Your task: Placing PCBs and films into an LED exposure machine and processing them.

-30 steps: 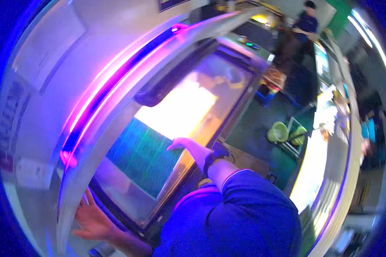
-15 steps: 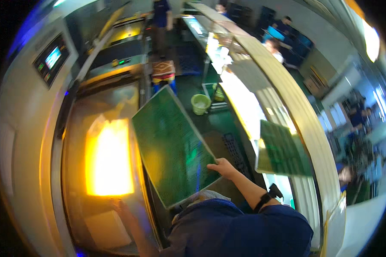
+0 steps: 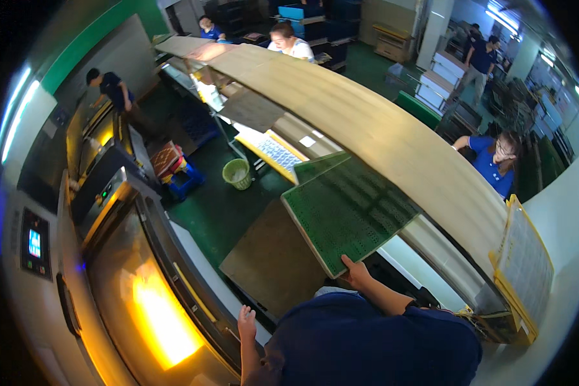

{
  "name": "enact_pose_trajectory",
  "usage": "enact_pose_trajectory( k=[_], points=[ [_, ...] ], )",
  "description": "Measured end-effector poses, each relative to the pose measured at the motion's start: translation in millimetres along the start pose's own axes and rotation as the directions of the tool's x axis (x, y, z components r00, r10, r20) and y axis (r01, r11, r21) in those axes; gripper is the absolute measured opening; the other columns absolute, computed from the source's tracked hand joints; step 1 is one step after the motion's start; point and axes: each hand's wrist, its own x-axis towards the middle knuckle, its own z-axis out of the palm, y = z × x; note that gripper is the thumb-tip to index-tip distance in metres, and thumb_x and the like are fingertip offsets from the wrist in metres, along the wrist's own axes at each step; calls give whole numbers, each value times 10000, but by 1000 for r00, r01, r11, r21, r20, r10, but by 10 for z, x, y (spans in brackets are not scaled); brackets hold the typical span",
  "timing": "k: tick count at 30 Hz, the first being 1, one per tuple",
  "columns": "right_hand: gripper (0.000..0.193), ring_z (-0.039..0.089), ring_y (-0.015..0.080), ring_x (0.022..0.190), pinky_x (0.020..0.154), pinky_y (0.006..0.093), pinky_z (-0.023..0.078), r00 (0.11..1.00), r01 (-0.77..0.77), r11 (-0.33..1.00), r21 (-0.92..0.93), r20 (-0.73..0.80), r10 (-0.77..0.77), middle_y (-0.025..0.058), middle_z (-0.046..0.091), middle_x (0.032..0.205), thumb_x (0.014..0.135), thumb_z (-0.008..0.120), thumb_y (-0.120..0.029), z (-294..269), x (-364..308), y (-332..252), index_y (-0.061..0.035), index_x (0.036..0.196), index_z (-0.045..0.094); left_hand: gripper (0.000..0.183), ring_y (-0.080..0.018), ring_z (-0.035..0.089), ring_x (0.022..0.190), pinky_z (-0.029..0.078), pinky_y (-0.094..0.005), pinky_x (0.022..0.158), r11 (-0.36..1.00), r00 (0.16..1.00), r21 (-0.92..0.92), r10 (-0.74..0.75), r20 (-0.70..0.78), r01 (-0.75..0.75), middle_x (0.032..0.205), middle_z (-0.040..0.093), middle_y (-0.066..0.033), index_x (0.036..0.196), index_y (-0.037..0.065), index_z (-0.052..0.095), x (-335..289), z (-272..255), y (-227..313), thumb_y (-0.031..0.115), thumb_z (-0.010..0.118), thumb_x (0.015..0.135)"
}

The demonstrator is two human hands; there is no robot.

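At your far left is a small lit screen point(image 3: 35, 244) on a wall panel, then a machine point(image 3: 164, 315) glowing bright yellow. A green basket point(image 3: 237, 175) stands on the floor. Your left hand point(image 3: 246, 321) is up near the machine's edge, empty, its fingers loosely bent and parted. To the right, the green board point(image 3: 350, 209) hangs tilted, partly covering a second board point(image 3: 312, 167); your right hand point(image 3: 359, 275) has fingers clamped on its near edge. Farther right stands a yellow-framed panel point(image 3: 526, 267).

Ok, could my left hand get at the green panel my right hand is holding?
Probably yes: your left hand looks empty, and nothing visible blocks it from the near edge of the green panel.
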Motion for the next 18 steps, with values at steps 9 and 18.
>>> enact_pose_trajectory(
  k=[9, 18],
  points=[
    [355, 693, 226, 835, 706, 352, 583, 996, 54, 994, -100, 79, -46, 110, 689, 1020, 934, 663, -294, 26, 359, -309, -14, 1139, 588, 583, -295, 576, 1208, 449, -368, 1008, 966, 906, 242, -20, 422, -91, 1379, 538, -204, 1409, -36, 423, 105, 1376, 1322, 197, 622, 913],
    [457, 705, 240, 877, 743, 318, 578, 950, -98, 963, -249, 265, 165, 138, 675, 1100, 997, 521, -432, 207, 557, -440, -22, 1193, 565, 615, -316, 587, 1188, 466, -377, 989, 851, 742, 456, -127, 659, -259, 1331, 567, -219, 1384, -25, 458, 438, 1404, 1194, 298, 644, 895]
  ],
)
